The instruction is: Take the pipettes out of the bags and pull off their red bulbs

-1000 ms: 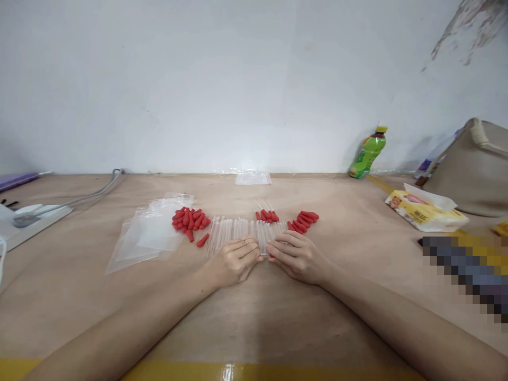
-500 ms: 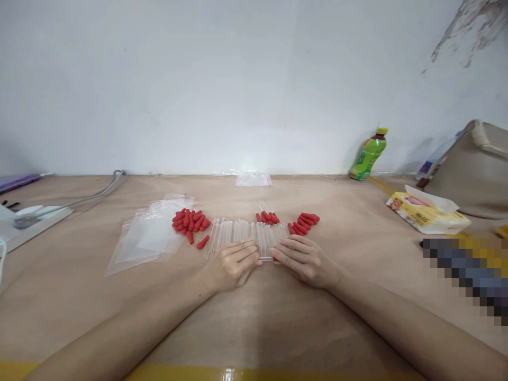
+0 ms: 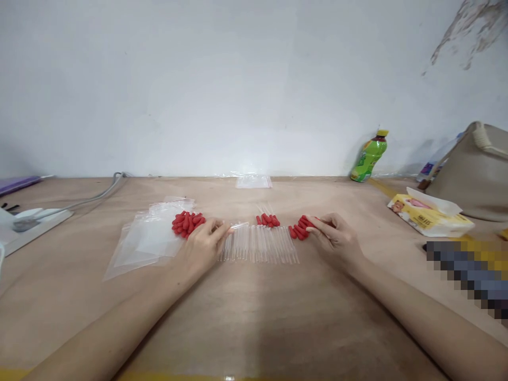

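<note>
A row of clear glass tubes (image 3: 262,244) lies side by side on the wooden table (image 3: 254,312). My left hand (image 3: 204,246) sits at the row's left end, its fingers pinched on one clear tube. Behind it lies a pile of red rubber caps (image 3: 186,222). My right hand (image 3: 335,238) rests at the row's right end, fingers curled onto another pile of red caps (image 3: 299,228); whether it holds one I cannot make out. A third small heap of red caps (image 3: 268,218) lies behind the row.
Clear plastic bags (image 3: 146,238) are stacked at the left, another bag (image 3: 253,181) near the wall. A green bottle (image 3: 368,156), a tissue pack (image 3: 431,217) and a beige bag (image 3: 476,169) stand at the right. A cable and white tray (image 3: 27,219) lie far left.
Both hands left the near edge of the tube row and moved apart: the left went to the row's left end and pinched a tube, the right went to the right cap pile.
</note>
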A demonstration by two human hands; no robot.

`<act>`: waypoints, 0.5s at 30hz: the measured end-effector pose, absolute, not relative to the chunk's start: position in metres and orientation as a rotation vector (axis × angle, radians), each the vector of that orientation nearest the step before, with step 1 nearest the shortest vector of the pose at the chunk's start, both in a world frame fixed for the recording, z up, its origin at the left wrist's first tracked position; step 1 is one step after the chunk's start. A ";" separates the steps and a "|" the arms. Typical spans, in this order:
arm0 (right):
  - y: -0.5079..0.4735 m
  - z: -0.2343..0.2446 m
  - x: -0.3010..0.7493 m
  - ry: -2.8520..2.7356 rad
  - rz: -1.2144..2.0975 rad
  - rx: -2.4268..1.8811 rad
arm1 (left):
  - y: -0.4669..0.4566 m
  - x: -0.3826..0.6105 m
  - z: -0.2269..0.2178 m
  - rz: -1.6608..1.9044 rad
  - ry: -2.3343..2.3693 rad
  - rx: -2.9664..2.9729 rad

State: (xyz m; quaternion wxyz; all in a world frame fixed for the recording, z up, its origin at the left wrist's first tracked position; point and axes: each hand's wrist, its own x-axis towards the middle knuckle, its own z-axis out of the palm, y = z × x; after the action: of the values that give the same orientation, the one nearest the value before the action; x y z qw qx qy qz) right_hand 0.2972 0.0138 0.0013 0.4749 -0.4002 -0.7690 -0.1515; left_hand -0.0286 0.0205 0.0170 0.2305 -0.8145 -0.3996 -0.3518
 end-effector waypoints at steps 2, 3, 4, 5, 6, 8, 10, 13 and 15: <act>0.015 0.000 0.297 -1.851 -0.239 -1.076 | 0.022 -0.031 0.018 -0.882 -1.187 -2.229; 0.016 -0.001 0.297 -1.819 -0.188 -1.130 | 0.023 -0.032 0.018 -0.837 -1.215 -2.244; 0.016 -0.002 0.296 -1.778 -0.146 -1.181 | 0.023 -0.033 0.017 -0.797 -1.232 -2.265; 0.016 -0.003 0.297 -1.737 -0.112 -1.223 | 0.023 -0.033 0.015 -0.765 -1.237 -2.286; 0.017 -0.004 0.297 -1.703 -0.089 -1.251 | 0.023 -0.033 0.013 -0.746 -1.231 -2.304; 0.018 -0.005 0.299 -1.672 -0.082 -1.266 | 0.023 -0.033 0.009 -0.757 -1.173 -2.321; 0.021 -0.006 0.301 -1.666 -0.098 -1.258 | 0.023 -0.032 0.006 -0.792 -1.085 -2.317; 0.023 -0.007 0.302 -1.656 -0.092 -1.231 | 0.022 -0.032 0.006 -0.823 -0.952 -2.288; 0.024 -0.008 0.302 -1.656 -0.073 -1.215 | 0.021 -0.032 0.008 -0.828 -0.881 -2.286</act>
State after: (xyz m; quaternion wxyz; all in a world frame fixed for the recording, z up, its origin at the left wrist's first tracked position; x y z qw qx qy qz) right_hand 0.3015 0.0243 -0.0076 0.5169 -0.5059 -0.6899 -0.0303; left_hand -0.0321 0.0208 0.0077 0.2742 -0.8501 -0.3278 -0.3077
